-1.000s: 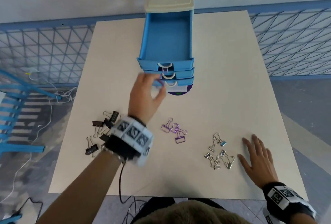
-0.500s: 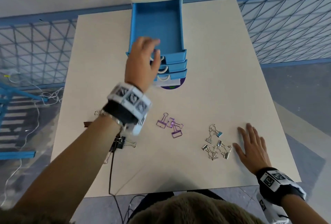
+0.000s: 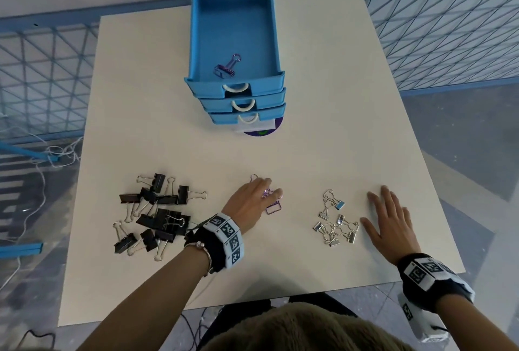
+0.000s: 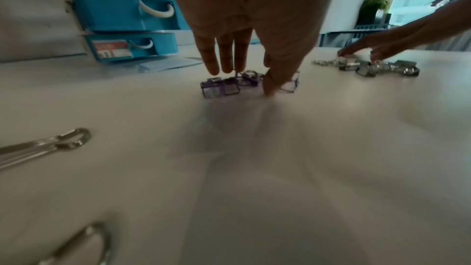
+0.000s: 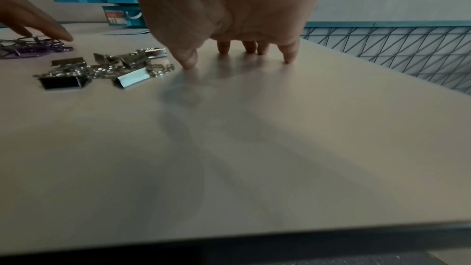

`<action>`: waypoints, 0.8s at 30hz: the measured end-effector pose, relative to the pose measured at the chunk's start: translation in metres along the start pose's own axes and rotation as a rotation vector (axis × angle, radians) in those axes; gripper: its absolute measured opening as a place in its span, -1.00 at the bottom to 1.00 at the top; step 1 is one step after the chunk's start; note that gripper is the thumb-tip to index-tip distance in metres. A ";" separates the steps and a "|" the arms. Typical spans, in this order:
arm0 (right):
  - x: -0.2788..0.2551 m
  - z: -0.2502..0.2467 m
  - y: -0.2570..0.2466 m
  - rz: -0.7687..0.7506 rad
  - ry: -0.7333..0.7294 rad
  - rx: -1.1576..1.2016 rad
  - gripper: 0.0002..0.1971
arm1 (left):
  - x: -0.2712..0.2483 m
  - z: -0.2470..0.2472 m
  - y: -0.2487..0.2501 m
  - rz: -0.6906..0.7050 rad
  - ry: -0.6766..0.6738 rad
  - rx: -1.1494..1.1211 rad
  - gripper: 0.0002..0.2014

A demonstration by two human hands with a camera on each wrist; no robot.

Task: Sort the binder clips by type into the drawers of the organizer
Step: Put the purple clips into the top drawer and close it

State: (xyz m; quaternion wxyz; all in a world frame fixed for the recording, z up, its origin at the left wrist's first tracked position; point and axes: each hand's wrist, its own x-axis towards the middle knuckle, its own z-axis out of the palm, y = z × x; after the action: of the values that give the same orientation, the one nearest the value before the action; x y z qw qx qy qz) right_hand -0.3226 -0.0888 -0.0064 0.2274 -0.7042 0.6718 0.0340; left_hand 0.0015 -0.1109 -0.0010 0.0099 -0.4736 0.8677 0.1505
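Note:
The blue organizer (image 3: 238, 92) stands at the table's far middle, its top drawer (image 3: 234, 27) pulled out with one purple clip (image 3: 225, 67) lying inside. My left hand (image 3: 268, 192) hovers with straight fingers over the remaining purple clips (image 3: 273, 207) at the table's centre. In the left wrist view its thumb tip (image 4: 270, 90) touches the table beside the purple clips (image 4: 220, 89), and the fingers do not close on any. My right hand (image 3: 389, 216) lies flat and open just right of the small silver clips (image 3: 334, 223).
A pile of large black clips (image 3: 157, 210) lies at the left of the table (image 3: 323, 98). The two lower drawers (image 3: 244, 110) are pushed in. A blue mesh fence (image 3: 449, 27) surrounds the table; cables lie on the floor at the left.
My left hand carried a purple clip to the open top drawer, left it there, and came back down over the purple clips. The right hand stayed flat.

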 end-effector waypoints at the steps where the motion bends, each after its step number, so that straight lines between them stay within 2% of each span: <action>1: 0.000 0.000 0.000 0.000 0.001 0.001 -0.25 | 0.001 0.000 0.001 0.006 -0.006 0.007 -0.34; 5: 0.001 0.001 0.000 0.002 0.024 -0.001 -0.38 | 0.004 -0.005 0.001 0.028 -0.021 0.043 -0.47; 8: 0.000 0.000 0.000 0.003 0.037 -0.003 -0.37 | 0.008 -0.006 -0.001 0.006 0.014 0.060 -0.54; 12: -0.001 0.000 -0.001 0.006 0.023 0.001 -0.37 | 0.005 -0.008 -0.002 -0.047 0.160 -0.131 -0.64; 15: -0.001 0.001 0.000 0.005 0.022 -0.005 -0.36 | -0.002 -0.015 -0.002 -0.115 0.243 -0.273 -0.81; 17: -0.003 0.004 0.001 0.003 0.019 -0.013 -0.26 | -0.007 -0.030 -0.001 -0.173 0.290 -0.366 -0.65; 20: -0.002 0.009 0.004 -0.002 0.021 -0.010 -0.07 | -0.008 -0.078 0.000 -0.202 0.476 -0.410 -0.62; 24: 0.000 0.009 0.002 0.012 -0.002 0.016 -0.05 | 0.009 -0.153 -0.011 -0.235 0.807 -0.326 -0.66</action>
State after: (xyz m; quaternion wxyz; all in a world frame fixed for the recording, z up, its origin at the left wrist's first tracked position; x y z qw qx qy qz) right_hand -0.3223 -0.0851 -0.0153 0.2333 -0.6982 0.6761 0.0309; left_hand 0.0252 -0.1653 0.1412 -0.3873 -0.5849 0.7074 0.0864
